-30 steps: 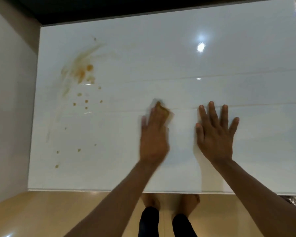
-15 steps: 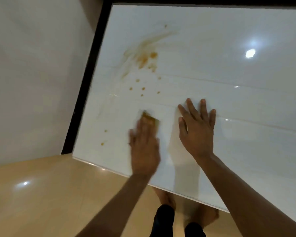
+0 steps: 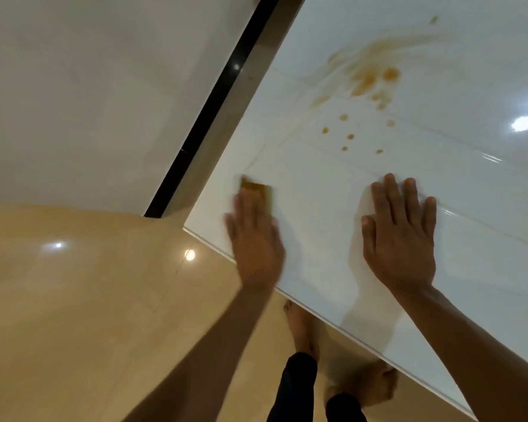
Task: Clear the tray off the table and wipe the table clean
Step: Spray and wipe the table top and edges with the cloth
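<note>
A glossy white table (image 3: 457,190) fills the right of the head view. Orange-brown smears and drops (image 3: 368,80) mark its far left part. My left hand (image 3: 255,239) lies flat, fingers straight, pressing a small stained cloth or sponge (image 3: 256,187) onto the table near its front left corner; only the cloth's far edge shows past my fingertips, and the hand is motion-blurred. My right hand (image 3: 400,236) rests flat on the table to the right, fingers spread, holding nothing. No tray is in view.
The table's front edge (image 3: 317,312) runs diagonally from left to lower right. A pale wall (image 3: 89,86) and a dark strip (image 3: 214,117) stand left of the table. Beige shiny floor (image 3: 89,315) lies below, with my bare feet (image 3: 360,388) under the edge.
My left hand slid the cloth leftward across the table toward the front left corner. My right hand stayed flat. The camera turned left, so the table now looks tilted.
</note>
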